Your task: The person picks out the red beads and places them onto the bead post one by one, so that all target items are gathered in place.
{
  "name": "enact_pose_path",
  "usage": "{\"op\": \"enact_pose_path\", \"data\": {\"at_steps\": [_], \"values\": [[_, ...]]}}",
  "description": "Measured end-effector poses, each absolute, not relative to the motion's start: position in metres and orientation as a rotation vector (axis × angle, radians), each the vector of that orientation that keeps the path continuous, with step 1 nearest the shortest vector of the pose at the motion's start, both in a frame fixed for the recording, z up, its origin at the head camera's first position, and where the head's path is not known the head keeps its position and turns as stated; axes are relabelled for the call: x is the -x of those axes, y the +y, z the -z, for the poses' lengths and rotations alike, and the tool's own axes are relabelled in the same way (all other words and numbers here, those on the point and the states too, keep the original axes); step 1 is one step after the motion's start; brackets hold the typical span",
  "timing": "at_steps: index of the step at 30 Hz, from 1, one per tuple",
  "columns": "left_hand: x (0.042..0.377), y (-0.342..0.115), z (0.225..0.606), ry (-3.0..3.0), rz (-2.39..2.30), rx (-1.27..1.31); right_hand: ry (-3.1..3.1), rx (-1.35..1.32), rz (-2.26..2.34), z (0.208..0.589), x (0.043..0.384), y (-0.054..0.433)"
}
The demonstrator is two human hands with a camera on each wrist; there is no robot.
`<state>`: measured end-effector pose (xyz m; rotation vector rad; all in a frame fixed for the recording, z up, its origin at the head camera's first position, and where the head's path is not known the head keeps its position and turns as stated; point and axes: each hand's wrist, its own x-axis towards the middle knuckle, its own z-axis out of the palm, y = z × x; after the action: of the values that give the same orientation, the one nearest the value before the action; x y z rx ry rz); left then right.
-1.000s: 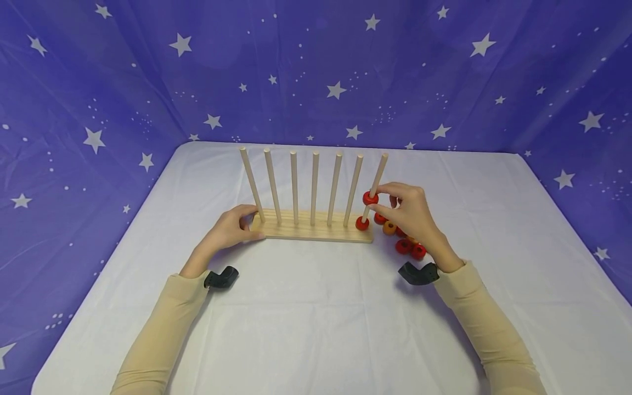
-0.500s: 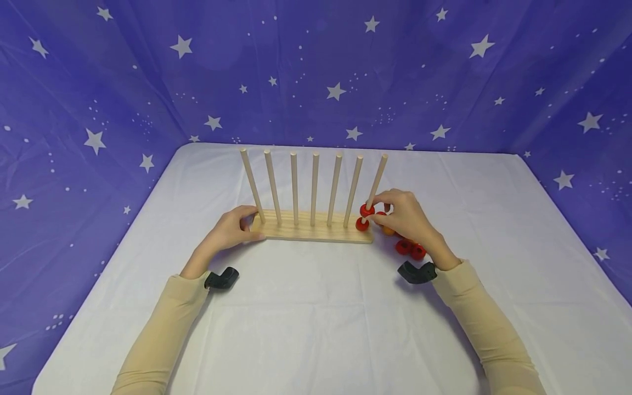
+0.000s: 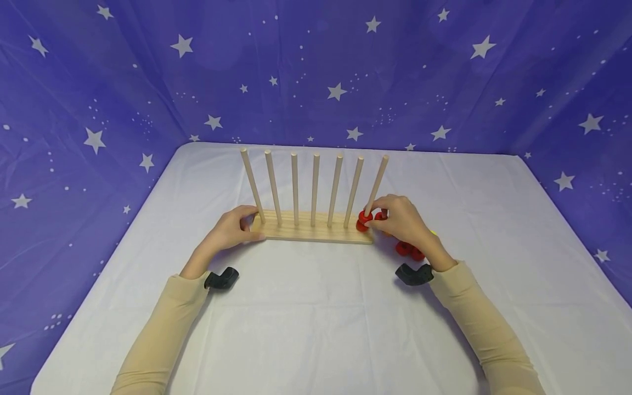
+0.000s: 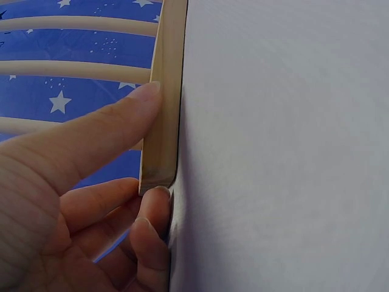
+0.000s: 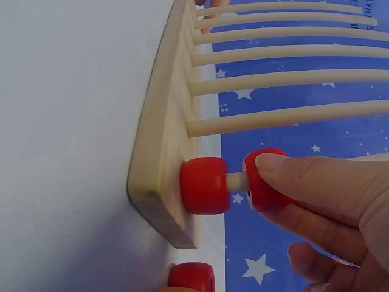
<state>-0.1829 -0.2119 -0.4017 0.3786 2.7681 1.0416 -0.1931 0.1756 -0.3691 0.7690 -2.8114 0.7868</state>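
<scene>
My left hand (image 3: 232,227) grips the left end of a wooden peg stand (image 3: 306,234), with several upright pegs in a row. In the left wrist view the thumb (image 4: 121,121) lies along the base's front edge and the fingers curl by its end. At the rightmost peg, my right hand (image 3: 402,219) pinches a red bead (image 5: 258,179) between thumb and fingers. The peg runs through this bead. Below it on the same peg, another red bead (image 5: 203,185) sits against the base; a short stretch of bare peg shows between the two in the right wrist view.
Loose red beads (image 3: 404,248) lie on the white tablecloth (image 3: 306,318) right of the stand, partly hidden by my right hand. A bit of yellow (image 3: 433,233) shows behind the wrist. A blue star-patterned cloth (image 3: 296,66) hangs behind the table.
My right hand has slid the red bead down the rightmost peg, close above the lower bead. The left hand has kept its grip on the stand.
</scene>
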Motion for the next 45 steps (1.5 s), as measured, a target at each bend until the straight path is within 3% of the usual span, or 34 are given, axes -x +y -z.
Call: {"op": "enact_pose_path", "data": {"at_steps": [26,45], "values": [[0.185,-0.214,0.406,2.801,-1.045,-0.410,-2.920,-0.753,-0.776,0.371,0.197,0.177],[0.184,-0.212,0.405,2.794,-1.056,-0.422,-2.956,-0.527,-0.820,0.377,0.209,0.196]]}}
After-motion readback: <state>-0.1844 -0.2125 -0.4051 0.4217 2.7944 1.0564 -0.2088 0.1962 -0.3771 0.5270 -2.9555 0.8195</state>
